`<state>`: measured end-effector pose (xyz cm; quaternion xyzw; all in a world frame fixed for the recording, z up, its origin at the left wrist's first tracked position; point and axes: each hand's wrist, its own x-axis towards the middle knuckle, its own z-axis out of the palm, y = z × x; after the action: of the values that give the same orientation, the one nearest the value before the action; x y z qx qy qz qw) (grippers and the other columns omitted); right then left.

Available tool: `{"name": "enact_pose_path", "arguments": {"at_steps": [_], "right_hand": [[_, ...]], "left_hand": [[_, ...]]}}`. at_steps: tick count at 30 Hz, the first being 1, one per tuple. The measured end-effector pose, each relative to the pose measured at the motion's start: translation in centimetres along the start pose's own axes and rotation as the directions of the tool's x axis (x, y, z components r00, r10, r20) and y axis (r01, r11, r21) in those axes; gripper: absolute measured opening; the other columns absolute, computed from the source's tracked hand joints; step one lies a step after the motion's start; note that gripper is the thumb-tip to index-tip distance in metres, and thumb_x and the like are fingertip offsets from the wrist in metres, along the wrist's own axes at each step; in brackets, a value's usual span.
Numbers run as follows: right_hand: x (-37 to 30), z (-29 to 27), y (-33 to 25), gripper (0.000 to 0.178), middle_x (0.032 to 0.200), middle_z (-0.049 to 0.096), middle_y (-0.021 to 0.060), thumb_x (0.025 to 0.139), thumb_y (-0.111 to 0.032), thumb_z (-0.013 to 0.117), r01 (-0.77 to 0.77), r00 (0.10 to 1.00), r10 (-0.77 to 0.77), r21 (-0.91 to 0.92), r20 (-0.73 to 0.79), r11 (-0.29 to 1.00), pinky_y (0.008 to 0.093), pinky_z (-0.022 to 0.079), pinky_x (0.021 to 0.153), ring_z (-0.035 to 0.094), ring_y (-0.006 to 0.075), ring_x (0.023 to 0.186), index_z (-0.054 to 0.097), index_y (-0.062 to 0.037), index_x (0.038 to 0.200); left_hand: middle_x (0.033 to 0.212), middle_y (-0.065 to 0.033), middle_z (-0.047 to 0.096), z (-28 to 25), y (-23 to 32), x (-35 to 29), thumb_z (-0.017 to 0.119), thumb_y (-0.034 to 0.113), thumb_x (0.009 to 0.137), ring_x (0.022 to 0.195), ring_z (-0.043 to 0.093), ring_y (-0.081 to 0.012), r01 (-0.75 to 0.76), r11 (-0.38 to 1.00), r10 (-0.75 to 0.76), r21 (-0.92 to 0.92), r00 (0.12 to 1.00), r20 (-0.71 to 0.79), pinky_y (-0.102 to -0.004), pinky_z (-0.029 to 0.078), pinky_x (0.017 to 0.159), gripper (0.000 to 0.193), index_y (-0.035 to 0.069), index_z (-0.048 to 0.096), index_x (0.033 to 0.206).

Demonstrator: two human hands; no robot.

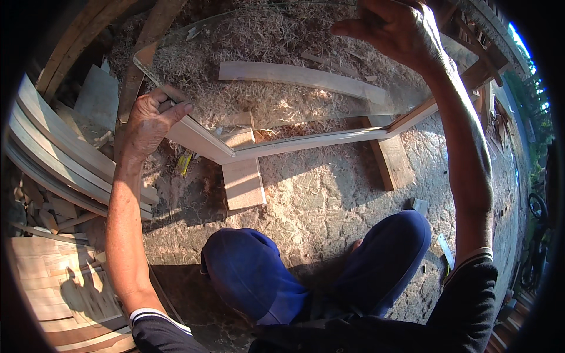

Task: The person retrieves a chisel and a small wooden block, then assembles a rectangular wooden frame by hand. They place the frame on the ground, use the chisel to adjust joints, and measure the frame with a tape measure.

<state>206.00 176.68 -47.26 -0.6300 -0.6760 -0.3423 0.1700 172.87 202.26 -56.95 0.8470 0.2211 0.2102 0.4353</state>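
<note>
A wooden frame [312, 141] with a grooved inner edge lies in front of my knees, its near rail across two wood blocks. Over it is a clear pane [276, 35], seemingly glass, with only faint edges and a shiny left corner showing. My left hand [152, 117] is closed at the frame's left side, thumb and fingers pinching the pane's edge. My right hand [400, 35] reaches to the far right side, fingers bent at the pane's far edge and thumb pointing left. Its fingertips are partly cut off by the picture's upper edge.
A loose curved board [300, 79] lies on wood shavings inside the frame. The left block [244, 182] and right block [391, 165] rest on rough ground. Long curved strips [59, 141] are stacked at the left. A flat blade-like piece [445, 251] lies by my right arm.
</note>
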Motion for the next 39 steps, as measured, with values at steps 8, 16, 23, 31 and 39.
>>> {"name": "enact_pose_path", "arguments": {"at_steps": [8, 16, 23, 31, 39], "right_hand": [[-1.0, 1.5, -0.3, 0.048, 0.053, 0.057, 0.0045, 0.084, -0.048, 0.08, 0.022, 1.0, -0.023, 0.1, 0.007, 0.995, 0.0358, 0.048, 0.045, 0.058, 0.0203, 0.046, 0.056, -0.0092, 0.069], [-2.0, 2.1, 0.4, 0.044, 0.058, 0.061, 0.0102, 0.085, -0.046, 0.078, 0.045, 0.998, -0.038, 0.135, -0.052, 0.99, 0.0427, 0.052, 0.051, 0.065, 0.0304, 0.054, 0.056, -0.009, 0.073], [-2.9, 2.7, -0.8, 0.046, 0.06, 0.064, 0.0089, 0.084, -0.051, 0.076, 0.03, 1.0, -0.028, 0.182, -0.011, 0.983, 0.043, 0.054, 0.051, 0.067, 0.0286, 0.055, 0.059, -0.009, 0.077], [-3.0, 3.1, -0.8, 0.046, 0.06, 0.065, 0.007, 0.085, -0.051, 0.075, 0.069, 0.997, -0.064, 0.162, -0.039, 0.984, 0.0405, 0.053, 0.048, 0.066, 0.0258, 0.052, 0.059, -0.0087, 0.077], [-3.3, 3.5, -0.8, 0.047, 0.058, 0.061, 0.0063, 0.085, -0.05, 0.076, 0.105, 0.991, -0.091, 0.162, -0.094, 0.981, 0.0397, 0.05, 0.045, 0.062, 0.0254, 0.048, 0.055, -0.0096, 0.072]], "left_hand": [[0.08, 0.0014, 0.068, -0.1, 0.3, -0.2, 0.077, 0.017, 0.091, 0.075, 0.061, -0.0067, -0.002, 1.0, 0.002, 0.006, 1.0, 0.022, -0.0262, 0.05, 0.068, 0.014, 0.007, 0.07, 0.097], [0.083, 0.0031, 0.06, -0.2, -0.6, 0.4, 0.075, 0.013, 0.092, 0.08, 0.053, -0.0072, -0.105, 0.979, 0.111, 0.173, 0.994, -0.026, -0.0242, 0.044, 0.074, 0.011, 0.005, 0.068, 0.095], [0.082, 0.0036, 0.057, -1.1, -1.3, -0.1, 0.075, 0.015, 0.092, 0.083, 0.05, -0.0082, -0.02, 0.986, 0.026, 0.166, 0.999, -0.03, -0.0248, 0.041, 0.084, 0.012, 0.006, 0.068, 0.092], [0.082, 0.004, 0.057, -1.2, -2.0, 0.1, 0.075, 0.017, 0.092, 0.087, 0.051, -0.0086, -0.075, 0.992, 0.078, 0.101, 0.996, -0.029, -0.027, 0.037, 0.101, 0.014, 0.006, 0.068, 0.088], [0.084, 0.0045, 0.057, -1.7, -2.5, 0.2, 0.076, 0.019, 0.092, 0.087, 0.051, -0.0075, -0.109, 0.975, 0.112, 0.195, 0.994, -0.005, -0.0265, 0.039, 0.098, 0.015, 0.006, 0.069, 0.09]]}}
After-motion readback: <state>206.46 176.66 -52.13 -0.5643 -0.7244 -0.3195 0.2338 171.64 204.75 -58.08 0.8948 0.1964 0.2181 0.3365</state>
